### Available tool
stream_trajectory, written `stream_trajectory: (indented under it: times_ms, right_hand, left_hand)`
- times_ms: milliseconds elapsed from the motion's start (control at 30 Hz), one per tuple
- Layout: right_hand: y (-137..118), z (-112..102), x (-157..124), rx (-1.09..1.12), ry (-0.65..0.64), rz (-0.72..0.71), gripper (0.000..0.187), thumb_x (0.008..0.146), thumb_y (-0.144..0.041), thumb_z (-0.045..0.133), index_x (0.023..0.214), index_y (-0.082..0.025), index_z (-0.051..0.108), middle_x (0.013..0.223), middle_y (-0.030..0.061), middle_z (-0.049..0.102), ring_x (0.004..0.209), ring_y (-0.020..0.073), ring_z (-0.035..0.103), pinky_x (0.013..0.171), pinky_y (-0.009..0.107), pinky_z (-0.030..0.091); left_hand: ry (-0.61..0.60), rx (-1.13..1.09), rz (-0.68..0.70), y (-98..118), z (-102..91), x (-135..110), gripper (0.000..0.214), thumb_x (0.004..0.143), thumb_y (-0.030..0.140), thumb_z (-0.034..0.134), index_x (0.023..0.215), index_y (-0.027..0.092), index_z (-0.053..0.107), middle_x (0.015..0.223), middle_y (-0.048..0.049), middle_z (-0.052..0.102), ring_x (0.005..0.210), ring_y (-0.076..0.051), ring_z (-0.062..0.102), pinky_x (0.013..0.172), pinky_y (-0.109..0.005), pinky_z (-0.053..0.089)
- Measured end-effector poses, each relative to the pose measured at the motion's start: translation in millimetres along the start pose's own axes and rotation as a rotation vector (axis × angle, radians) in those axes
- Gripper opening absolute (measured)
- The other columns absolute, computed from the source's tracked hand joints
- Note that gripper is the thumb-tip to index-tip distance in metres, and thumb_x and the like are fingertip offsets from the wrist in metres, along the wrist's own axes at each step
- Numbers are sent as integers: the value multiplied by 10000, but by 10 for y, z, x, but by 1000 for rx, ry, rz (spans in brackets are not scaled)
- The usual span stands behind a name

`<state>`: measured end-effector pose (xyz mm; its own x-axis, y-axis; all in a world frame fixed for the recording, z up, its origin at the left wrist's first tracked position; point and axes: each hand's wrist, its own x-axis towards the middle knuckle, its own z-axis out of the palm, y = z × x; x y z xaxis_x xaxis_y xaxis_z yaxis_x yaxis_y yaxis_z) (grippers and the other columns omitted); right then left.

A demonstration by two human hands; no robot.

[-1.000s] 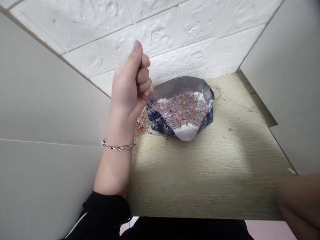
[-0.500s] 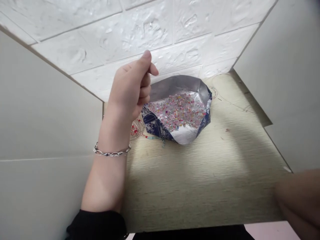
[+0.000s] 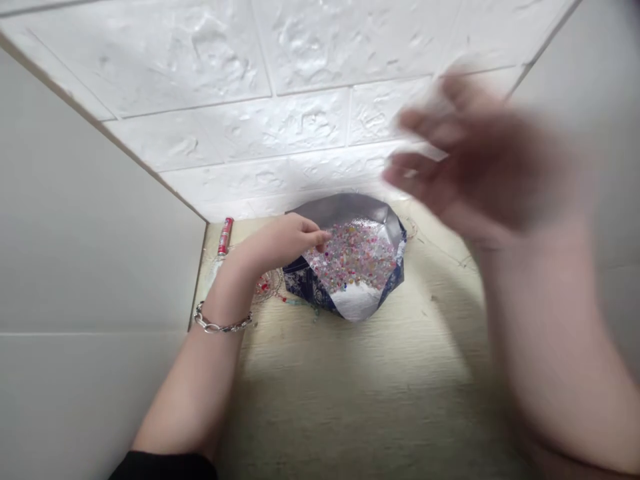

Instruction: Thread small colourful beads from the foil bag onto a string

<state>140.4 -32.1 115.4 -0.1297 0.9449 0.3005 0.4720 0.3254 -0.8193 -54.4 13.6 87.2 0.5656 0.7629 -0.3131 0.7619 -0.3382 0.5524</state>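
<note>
A dark blue patterned bag (image 3: 313, 287) with a silvery lining lies open on the table, its sides folded out. Small pink, red, clear and yellow beads (image 3: 355, 257) fill its middle. My left hand (image 3: 287, 240), with a silver chain bracelet (image 3: 220, 327) on the wrist, reaches over the bag's left edge. Its thumb and fingertips are pressed together above the beads, and what they pinch is too small to make out. Up at the right, in front of the wall, my right hand (image 3: 480, 160) is smeared by motion. Its fingers are bent, and whether they hold anything does not show.
Left of the bag lie coiled strings with red beads (image 3: 267, 283). A red tube-shaped thing (image 3: 225, 237) stands in the back left corner. Thin threads (image 3: 450, 257) trail on the table (image 3: 360, 373) at right. A white brick-patterned wall (image 3: 310, 127) and grey side panels (image 3: 95, 260) enclose the table.
My left hand has come down from before the wall to the beads. My right hand has risen into view at the upper right. The whole view has shifted slightly, revealing the red tube-shaped thing.
</note>
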Motion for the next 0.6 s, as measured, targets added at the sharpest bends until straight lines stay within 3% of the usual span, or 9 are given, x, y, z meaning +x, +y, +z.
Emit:
stream_trajectory:
  times_ms: [133, 267, 433, 600]
  right_hand:
    - [357, 408, 98, -167, -285, -16, 255, 747, -120, 376, 903, -161, 574, 949, 13, 598, 854, 109, 542, 783, 251, 414]
    - [714, 720, 114, -386, -382, -35, 354, 710, -76, 341, 939, -183, 588, 993, 27, 587, 911, 123, 516, 805, 243, 389]
    - [782, 678, 96, -504, -502, 8, 374, 671, -68, 363, 930, -197, 601, 947, 30, 600, 868, 136, 529, 766, 238, 394]
    - [732, 509, 96, -616, -600, 174, 288, 619, -86, 427, 784, -195, 637, 826, 36, 630, 759, 150, 557, 660, 236, 408]
  left_hand:
    - [-57, 128, -33, -17, 15, -12, 401, 705, 464, 351, 697, 164, 617, 613, -14, 557, 536, -96, 418, 520, -233, 281]
    - [-121, 192, -26, 8, 5, -35, 350, 692, 424, 383, 630, 162, 606, 567, -11, 531, 507, -90, 396, 507, -232, 270]
    - [-181, 224, -22, -14, -39, -63, 313, 668, 400, 421, 566, 161, 597, 556, -15, 543, 508, -92, 419, 518, -232, 276]
    - [-194, 270, -88, -56, -122, -165, 299, 646, 396, 442, 533, 166, 597, 476, 0, 518, 471, -85, 415, 529, -230, 280]
